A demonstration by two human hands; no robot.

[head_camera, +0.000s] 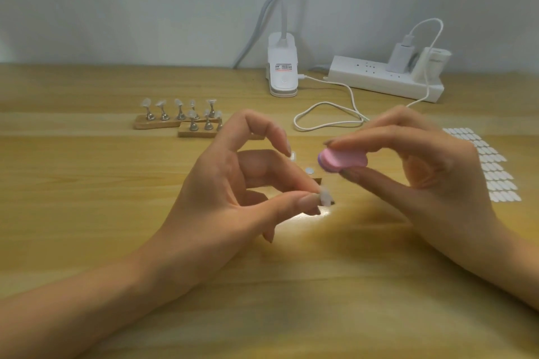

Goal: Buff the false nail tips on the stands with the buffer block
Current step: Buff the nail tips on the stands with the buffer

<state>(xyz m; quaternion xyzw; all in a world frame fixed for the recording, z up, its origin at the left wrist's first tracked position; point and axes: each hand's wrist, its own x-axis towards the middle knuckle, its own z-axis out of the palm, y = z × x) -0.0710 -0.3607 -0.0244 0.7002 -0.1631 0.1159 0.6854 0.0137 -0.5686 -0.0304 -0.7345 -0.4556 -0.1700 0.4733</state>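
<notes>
Two hands met over the wooden table (87,183), each with its own job. The left hand (227,183) pinched a single translucent false nail tip (326,198) between thumb and a fingertip, with the forefinger arched clear, probably to leave the tip's face bare for rubbing; whether a stand sat under it could not be told. The right hand (431,172) gripped the pink buffer block (344,162) between thumb and fingers, just above that tip and apart from it. Further back, more tips stood on metal stands (179,114) set in wooden bases (151,125), seemingly waiting their turn.
</notes>
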